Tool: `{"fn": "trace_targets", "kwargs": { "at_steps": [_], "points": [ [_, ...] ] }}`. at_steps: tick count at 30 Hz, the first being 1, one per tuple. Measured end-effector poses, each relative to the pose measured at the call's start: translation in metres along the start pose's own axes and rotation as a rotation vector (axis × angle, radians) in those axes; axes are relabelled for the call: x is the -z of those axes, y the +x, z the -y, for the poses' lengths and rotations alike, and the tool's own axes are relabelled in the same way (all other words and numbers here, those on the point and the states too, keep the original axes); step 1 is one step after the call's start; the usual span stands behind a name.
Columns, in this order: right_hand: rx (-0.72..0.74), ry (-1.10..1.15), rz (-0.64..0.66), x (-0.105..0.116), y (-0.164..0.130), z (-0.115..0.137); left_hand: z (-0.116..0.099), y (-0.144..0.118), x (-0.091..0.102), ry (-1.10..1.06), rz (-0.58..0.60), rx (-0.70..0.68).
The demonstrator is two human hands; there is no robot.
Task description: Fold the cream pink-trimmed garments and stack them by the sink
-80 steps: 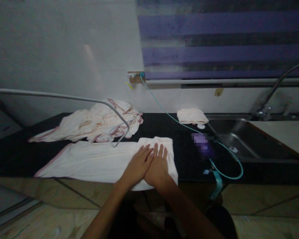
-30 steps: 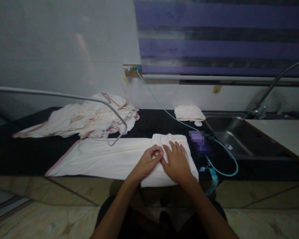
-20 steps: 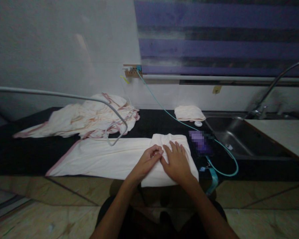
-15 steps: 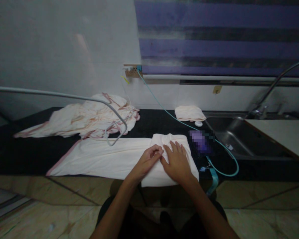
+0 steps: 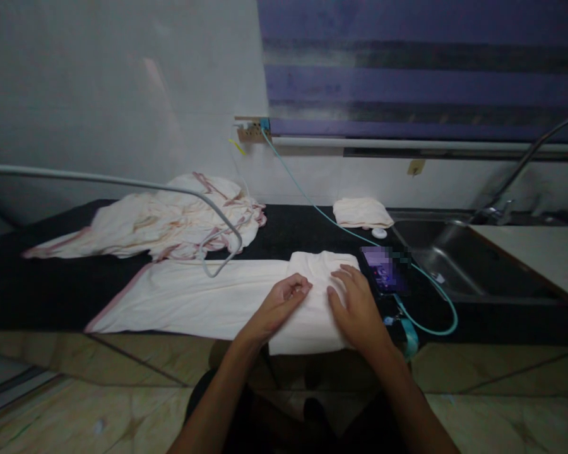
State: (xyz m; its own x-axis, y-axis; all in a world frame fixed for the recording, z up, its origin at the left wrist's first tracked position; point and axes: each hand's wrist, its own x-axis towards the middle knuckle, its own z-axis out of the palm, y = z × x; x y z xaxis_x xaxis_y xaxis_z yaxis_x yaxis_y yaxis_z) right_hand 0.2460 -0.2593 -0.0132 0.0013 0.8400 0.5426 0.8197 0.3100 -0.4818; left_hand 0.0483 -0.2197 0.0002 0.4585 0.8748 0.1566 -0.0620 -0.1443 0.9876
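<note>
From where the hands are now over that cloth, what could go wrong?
The folded white cloth overhangs the front edge of the counter, so it might slip. The phone lies close to the right hand, which could knock it. The teal cable loops beside the phone, so a wide sweep could snag it.

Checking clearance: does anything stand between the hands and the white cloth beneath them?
Nothing visible stands between the left hand or right hand and the white cloth. Farther left, a grey rod overlaps it in view.

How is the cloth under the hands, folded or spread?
Partly folded: the cloth has its right end doubled over, while the rest lies spread out.
</note>
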Motion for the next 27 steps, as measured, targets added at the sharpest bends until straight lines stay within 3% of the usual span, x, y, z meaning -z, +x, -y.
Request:
{"fn": "trace_targets", "kwargs": {
  "at_steps": [7,14,22,27],
  "points": [
    [-0.151,-0.034,-0.056,0.028,-0.032,-0.012,0.001,-0.002,0.002,0.018,0.018,-0.021],
    [-0.218,-0.052,-0.033,0.036,-0.05,-0.015,0.008,-0.001,0.005,-0.009,0.026,0.023],
    [-0.258,-0.083,0.023,0.033,-0.043,-0.01,0.026,0.004,0.016,0.015,0.033,0.026],
    [-0.324,-0.119,0.073,0.035,-0.028,-0.006,0.022,0.003,0.015,0.049,0.045,0.055]
  ]
}}
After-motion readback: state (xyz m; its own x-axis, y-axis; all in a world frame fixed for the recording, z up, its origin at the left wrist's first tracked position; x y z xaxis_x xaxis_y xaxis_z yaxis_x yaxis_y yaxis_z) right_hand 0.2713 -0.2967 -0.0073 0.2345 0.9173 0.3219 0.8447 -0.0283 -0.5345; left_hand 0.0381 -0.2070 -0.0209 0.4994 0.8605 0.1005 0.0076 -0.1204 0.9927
